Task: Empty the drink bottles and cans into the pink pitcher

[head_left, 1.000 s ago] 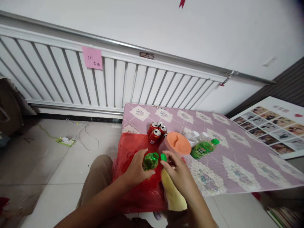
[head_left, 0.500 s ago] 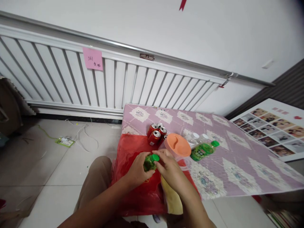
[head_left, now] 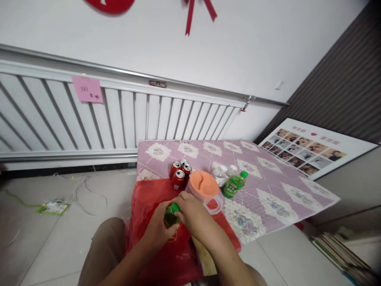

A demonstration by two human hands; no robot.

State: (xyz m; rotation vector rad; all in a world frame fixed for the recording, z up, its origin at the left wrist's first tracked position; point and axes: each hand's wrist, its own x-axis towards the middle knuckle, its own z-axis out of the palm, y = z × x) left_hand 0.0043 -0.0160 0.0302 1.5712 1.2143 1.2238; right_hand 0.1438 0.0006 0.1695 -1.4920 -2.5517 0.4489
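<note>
A green bottle [head_left: 170, 217] with a green cap is held above a red bag [head_left: 149, 194] at the table's near side. My left hand [head_left: 158, 223] is wrapped round the bottle's body. Fingers of my right hand [head_left: 189, 210] close on the green cap from the right. Just beyond my right hand stands a pitcher with an orange lid [head_left: 208, 185]. Several red cans [head_left: 177, 179] are grouped to its left. On its right a second green bottle [head_left: 233, 186] and white-capped clear bottles [head_left: 219, 175] stand close together.
The table has a purple flowered cloth [head_left: 276, 204]. Behind it runs a white radiator [head_left: 154, 119] with a pink note [head_left: 87, 89]. A framed photo board [head_left: 309, 147] leans at the right. A power strip [head_left: 52, 208] with cables lies on the floor at the left.
The view has swung, so the table and objects appear further left. Both hands remain at the bottle, and my right hand now covers more of the cap side.
</note>
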